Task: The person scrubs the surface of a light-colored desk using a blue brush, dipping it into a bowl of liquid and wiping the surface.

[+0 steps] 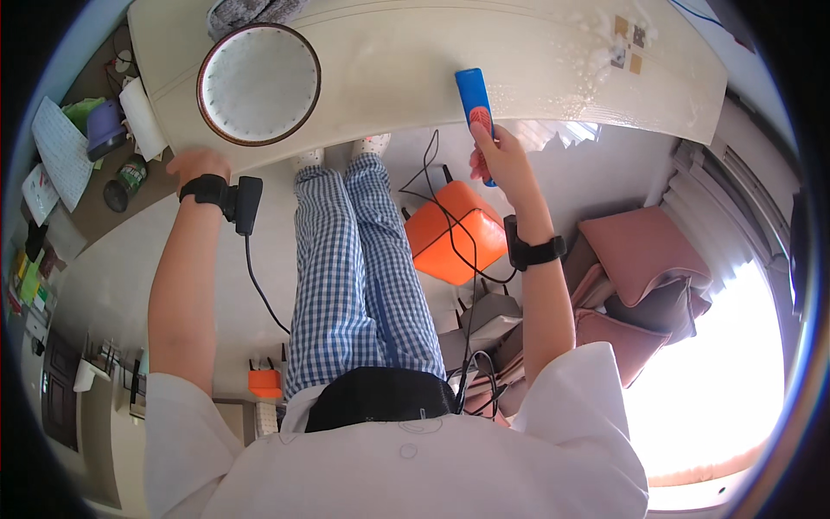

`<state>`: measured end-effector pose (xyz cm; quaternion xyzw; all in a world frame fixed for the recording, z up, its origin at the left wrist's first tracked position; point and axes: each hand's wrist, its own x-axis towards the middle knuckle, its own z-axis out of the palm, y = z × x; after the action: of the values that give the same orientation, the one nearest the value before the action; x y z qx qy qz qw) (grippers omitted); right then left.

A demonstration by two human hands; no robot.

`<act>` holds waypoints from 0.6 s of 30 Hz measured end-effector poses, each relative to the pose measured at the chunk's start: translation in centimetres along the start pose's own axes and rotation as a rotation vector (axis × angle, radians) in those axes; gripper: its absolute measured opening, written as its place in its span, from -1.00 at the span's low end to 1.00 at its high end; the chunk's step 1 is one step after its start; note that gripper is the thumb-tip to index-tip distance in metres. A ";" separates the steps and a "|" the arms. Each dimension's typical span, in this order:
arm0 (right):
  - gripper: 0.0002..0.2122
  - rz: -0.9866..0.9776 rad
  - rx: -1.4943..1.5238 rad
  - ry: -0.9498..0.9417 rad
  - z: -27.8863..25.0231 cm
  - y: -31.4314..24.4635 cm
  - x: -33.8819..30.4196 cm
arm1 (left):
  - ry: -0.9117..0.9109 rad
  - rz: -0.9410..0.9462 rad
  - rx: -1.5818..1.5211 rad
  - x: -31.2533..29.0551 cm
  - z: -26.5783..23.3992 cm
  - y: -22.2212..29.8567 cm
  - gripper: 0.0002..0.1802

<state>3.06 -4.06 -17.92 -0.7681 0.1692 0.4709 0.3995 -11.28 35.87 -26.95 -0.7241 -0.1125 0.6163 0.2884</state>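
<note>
Right hand: closed around the red textured grip of a blue tool (472, 85), thumb along the handle; the right hand (501, 163) is just off the near edge of the surface (389, 60).
Blue tool: its flat blue end over the surface, left of wet, sudsy streaks (584, 97).
Left hand: at the surface's edge below the round tray (259, 84); the left hand (199, 163) is blurred (finger spread, I cannot tell).
Paper sheet (62, 154): faint lines, too small to read.
Jar (130, 177): green label (writing illegible), near the left hand.
</note>
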 end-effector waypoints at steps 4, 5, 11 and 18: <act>-0.64 -0.102 0.249 -0.113 1.2 1.8 0.0 | -0.043 0.012 0.008 -2.0 -1.6 0.7 -0.63; -0.64 -0.102 0.228 -0.129 1.8 2.1 0.0 | -0.041 0.007 -0.001 -2.4 -1.7 0.7 -0.59; -0.53 0.101 0.248 0.103 5.1 1.8 -0.8 | 0.281 -0.079 -0.011 0.8 2.6 0.3 -0.81; -0.49 0.105 0.197 -0.011 7.0 -0.9 0.2 | -0.491 -0.339 -0.757 7.5 9.7 -0.9 -0.42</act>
<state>-0.33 1.93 -19.34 -0.7125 0.2524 0.4766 0.4489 -18.74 43.23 -33.39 -0.5827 -0.5102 0.6292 0.0656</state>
